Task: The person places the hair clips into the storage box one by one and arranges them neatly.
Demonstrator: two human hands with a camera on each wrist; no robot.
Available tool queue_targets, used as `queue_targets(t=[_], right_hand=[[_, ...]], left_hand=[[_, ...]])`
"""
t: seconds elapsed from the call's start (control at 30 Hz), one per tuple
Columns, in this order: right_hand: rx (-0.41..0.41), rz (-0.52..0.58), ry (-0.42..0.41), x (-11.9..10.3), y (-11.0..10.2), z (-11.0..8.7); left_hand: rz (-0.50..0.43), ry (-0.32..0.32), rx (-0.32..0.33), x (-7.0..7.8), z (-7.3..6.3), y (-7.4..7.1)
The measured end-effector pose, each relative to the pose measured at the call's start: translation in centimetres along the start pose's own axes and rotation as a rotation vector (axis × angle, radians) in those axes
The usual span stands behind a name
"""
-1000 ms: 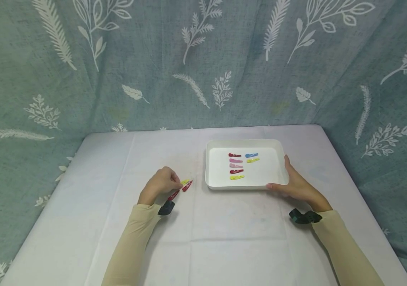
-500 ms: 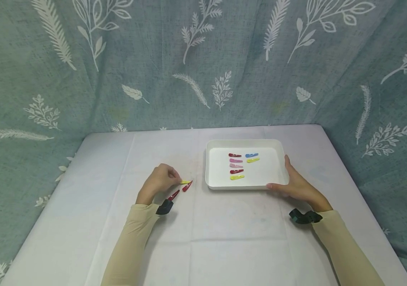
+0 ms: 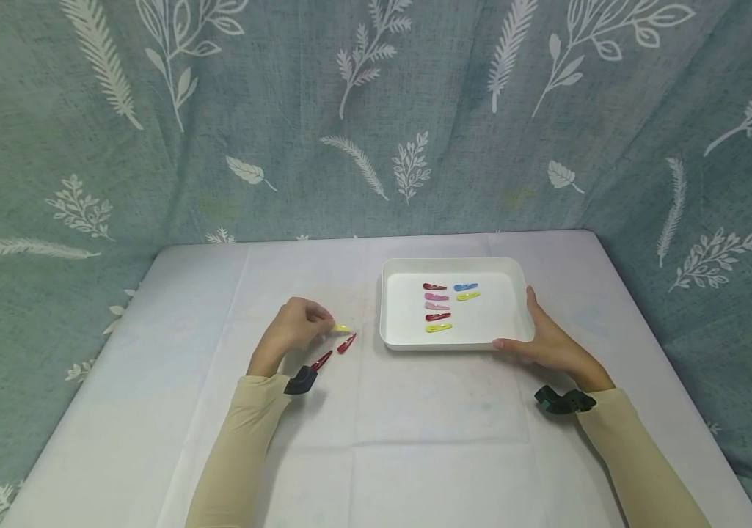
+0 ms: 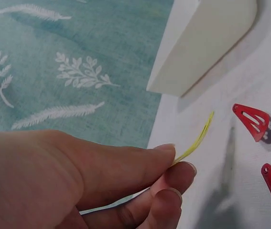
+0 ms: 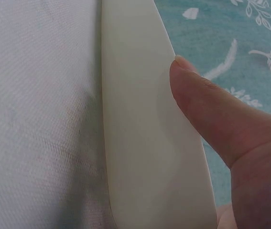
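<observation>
Between thumb and forefinger, my left hand pinches a yellow snap hair clip, its free end pointing away from the fingertips. Two red hair clips lie on the white cloth close by: one just right of the fingertips, the other beside the wrist strap. My right hand holds the near right corner of a white tray, thumb against its front wall and fingers along the right side. Inside the tray, a left column has red, pink and yellow clips; a blue clip and a yellow clip form a second column.
A white cloth covers the table. Behind and at both sides hangs a blue-green curtain with white leaf prints. Each wrist carries a dark strap-on mount, such as the right mount.
My left hand has drawn the yellow clip up and slightly back, away from the red clip it lay against. My right hand and the tray have stayed put.
</observation>
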State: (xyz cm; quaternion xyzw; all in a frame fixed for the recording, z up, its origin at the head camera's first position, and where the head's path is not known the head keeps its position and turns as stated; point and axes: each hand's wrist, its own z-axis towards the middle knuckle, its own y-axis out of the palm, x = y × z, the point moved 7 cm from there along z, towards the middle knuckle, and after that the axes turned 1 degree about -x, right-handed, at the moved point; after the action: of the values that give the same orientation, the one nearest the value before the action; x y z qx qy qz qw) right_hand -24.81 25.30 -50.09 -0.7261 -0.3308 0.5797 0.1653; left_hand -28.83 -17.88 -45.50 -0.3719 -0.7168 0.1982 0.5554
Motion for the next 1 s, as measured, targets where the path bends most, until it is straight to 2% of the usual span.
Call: queue_targets(t=[0.27,0.7,1.0], right_hand=[[0.009,-0.015,-0.003,0.0,0.0,0.0],[0.008,-0.017,-0.001,0.0,0.0,-0.1],[0.008,-0.011,-0.004,0.1,-0.1,0.0]], left_hand=[[-0.012,0.059,0.026,0.2,-0.1,-0.4],[-0.135,0.055,0.033,0.6,-0.3,-0.6],[-0.195,0.082,0.05,1.2,-0.1,-0.5]])
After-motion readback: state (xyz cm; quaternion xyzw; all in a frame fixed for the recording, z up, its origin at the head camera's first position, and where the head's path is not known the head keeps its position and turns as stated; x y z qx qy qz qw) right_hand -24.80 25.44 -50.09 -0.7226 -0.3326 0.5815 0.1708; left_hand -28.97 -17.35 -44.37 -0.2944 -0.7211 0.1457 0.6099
